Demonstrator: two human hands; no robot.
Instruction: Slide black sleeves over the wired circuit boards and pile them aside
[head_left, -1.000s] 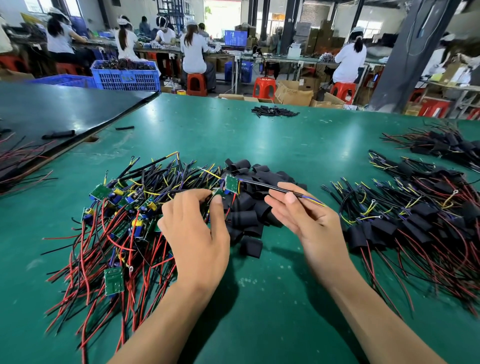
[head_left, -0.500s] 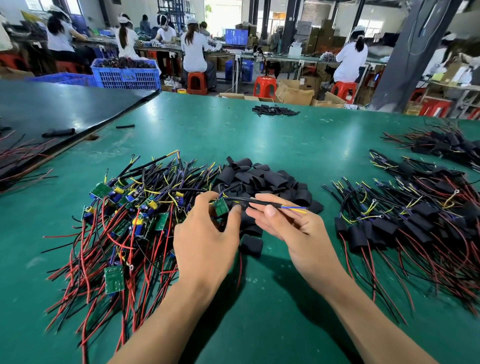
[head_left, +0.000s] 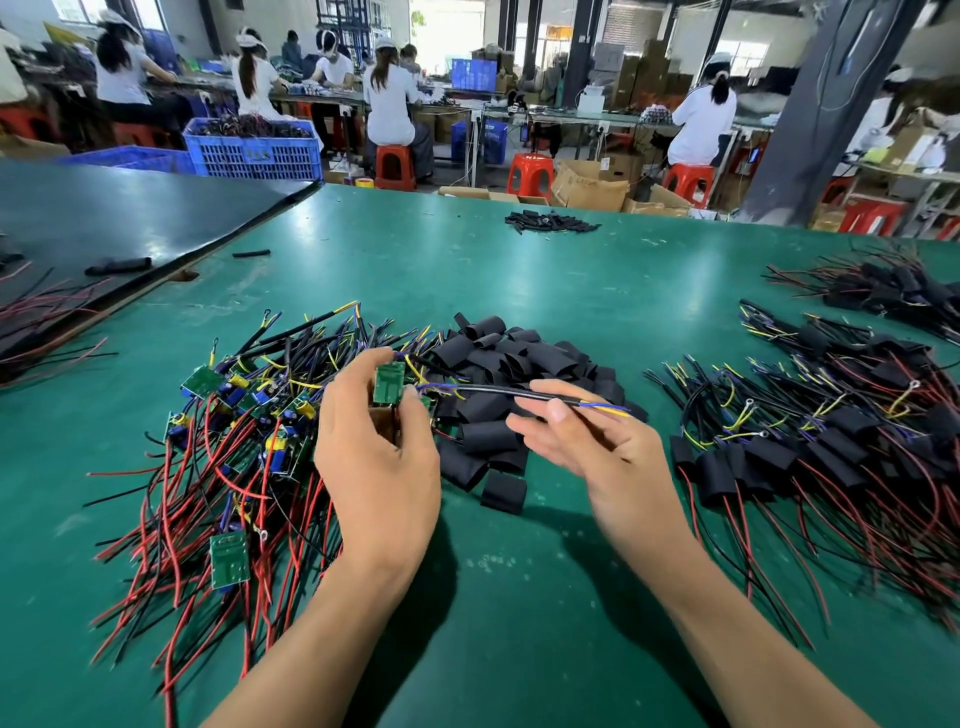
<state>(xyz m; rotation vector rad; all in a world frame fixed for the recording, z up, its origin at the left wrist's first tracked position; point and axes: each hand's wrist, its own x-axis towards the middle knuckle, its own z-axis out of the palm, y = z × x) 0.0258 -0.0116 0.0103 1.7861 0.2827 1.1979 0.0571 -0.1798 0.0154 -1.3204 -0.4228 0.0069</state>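
- Pinches a green circuit board (head_left: 389, 382) upright in the left hand (head_left: 379, 457), thumb and fingers (head_left: 353, 384) curled round its edges, just above the bench (head_left: 519, 597).
- Stretches its black cable (head_left: 519, 393) level to the right hand (head_left: 597, 447). Seems to nip it there between thumb and forefinger, though blur leaves the grip unsure. Leaves the other fingers loosely spread, with blue and yellow wire ends poking out past them.
- Just behind both hands: a heap of black sleeves (head_left: 519, 358) on the green surface.
- To the left, touching that heap: bare boards (head_left: 228, 441) tangled in red and black wires.
- To the right, apart from the sleeves: sleeved boards (head_left: 831, 436) piled with wires fanned out.
- Far back: a small dark pile (head_left: 550, 222).
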